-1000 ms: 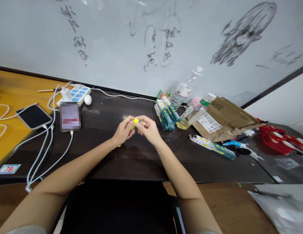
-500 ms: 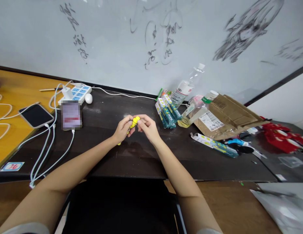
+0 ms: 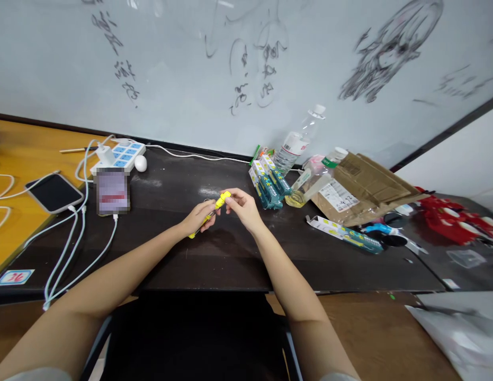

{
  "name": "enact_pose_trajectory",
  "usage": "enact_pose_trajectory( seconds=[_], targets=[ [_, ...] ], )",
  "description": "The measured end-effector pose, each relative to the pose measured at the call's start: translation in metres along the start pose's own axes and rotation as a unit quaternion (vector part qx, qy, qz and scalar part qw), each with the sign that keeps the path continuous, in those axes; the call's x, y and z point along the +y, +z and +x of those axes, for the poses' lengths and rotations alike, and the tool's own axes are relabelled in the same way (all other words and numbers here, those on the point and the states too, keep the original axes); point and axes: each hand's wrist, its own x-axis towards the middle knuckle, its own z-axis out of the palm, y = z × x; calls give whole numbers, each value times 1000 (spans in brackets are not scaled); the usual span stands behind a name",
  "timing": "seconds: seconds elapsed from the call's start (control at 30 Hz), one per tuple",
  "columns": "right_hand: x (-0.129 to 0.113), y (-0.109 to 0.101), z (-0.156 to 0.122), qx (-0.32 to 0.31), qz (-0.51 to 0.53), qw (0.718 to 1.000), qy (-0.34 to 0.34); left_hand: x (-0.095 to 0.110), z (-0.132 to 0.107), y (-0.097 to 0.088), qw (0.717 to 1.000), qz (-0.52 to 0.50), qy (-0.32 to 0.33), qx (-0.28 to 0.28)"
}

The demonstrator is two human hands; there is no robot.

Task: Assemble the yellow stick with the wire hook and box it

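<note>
At the centre of the frame I am holding a yellow pen (image 3: 211, 213) over the dark counter (image 3: 230, 254), both hands closed on it. My left hand (image 3: 198, 218) is wrapping its fingers round the lower barrel, the tip poking out below and to the left of the fist. My right hand (image 3: 241, 206) is pinching the pen's upper end, where a yellow cap (image 3: 222, 199) is sitting between thumb and forefinger. The pen is lying tilted, low at the left, high at the right, bridging the two hands just above the counter.

By my reading the work is in its middle: the pen is out of its packaging and in hand, and the cap end is being handled; whether the cap is seated or coming loose I cannot tell. Nothing has been written on or set down beside the hands.

To the right of the hands, a stack of boxed pens (image 3: 270, 182) is resting near a bottle (image 3: 297, 143), with another box (image 3: 341, 235) lying farther right beside a cardboard parcel (image 3: 369, 185). At the left, a power strip (image 3: 119, 156) and a phone (image 3: 53, 191) are trailing white cables. A scribbled whiteboard (image 3: 170, 69) is filling the top of the frame.
</note>
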Motion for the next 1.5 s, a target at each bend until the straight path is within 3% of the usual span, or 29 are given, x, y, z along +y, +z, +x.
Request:
enact_pose_trajectory(
  seconds=[0.27, 0.5, 0.77, 0.87, 1.07, 1.5],
  targets=[
    [6, -8, -1, -30, 13, 999, 18, 1, -3, 2, 999, 45, 23, 2],
    [7, -10, -2, -58, 25, 998, 29, 10, -4, 5, 1000, 28, -5, -13],
    [0, 0, -3, -42, 8, 999, 10, 15, -5, 16, 992, 82, 64, 75],
    [-4, 2, -4, -40, 6, 999, 6, 15, -6, 16, 988, 102, 86, 83],
    [-4, 2, -4, -53, 5, 999, -1, 19, -6, 18, 995, 65, 57, 55],
    [-6, 5, -5, -53, 14, 998, -6, 25, -1, 26, 994, -48, 48, 84]
  ],
)
